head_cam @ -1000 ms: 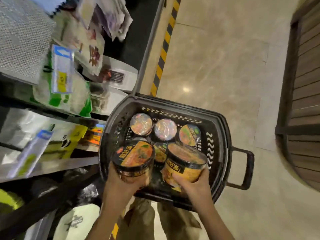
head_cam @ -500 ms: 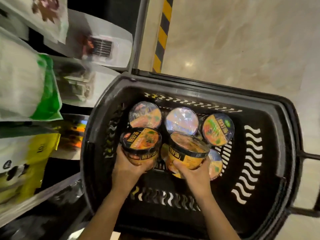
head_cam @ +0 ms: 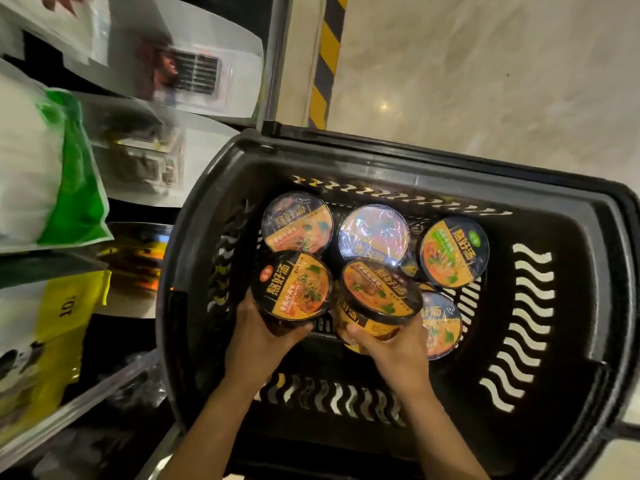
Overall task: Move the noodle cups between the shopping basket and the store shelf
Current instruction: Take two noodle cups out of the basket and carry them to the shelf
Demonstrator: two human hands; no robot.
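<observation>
A black plastic shopping basket [head_cam: 575, 306] fills the middle of the view, on the floor beside the store shelf [head_cam: 114, 386]. My left hand [head_cam: 256, 344] grips a black-and-orange noodle cup [head_cam: 294, 285] low inside the basket. My right hand [head_cam: 391, 351] grips a second noodle cup [head_cam: 377, 296] right beside it, tilted. Behind them, three cups lie in a row: a left cup [head_cam: 298, 223], a middle cup [head_cam: 374, 233] with glare on its lid, a right cup [head_cam: 453, 251]. Another cup [head_cam: 441, 323] sits partly hidden behind my right hand.
Bagged goods crowd the shelf on the left: a white-and-green bag [head_cam: 52, 168], a yellow bag [head_cam: 52, 327] and silvery packets [head_cam: 194, 67]. A yellow-and-black hazard stripe [head_cam: 325, 60] runs along the shelf's foot. Beige polished floor [head_cam: 485, 74] lies beyond the basket.
Both hands have carried their cups down from above the basket's near rim into the basket, next to the cups lying there. The view has dropped closer to the basket.
</observation>
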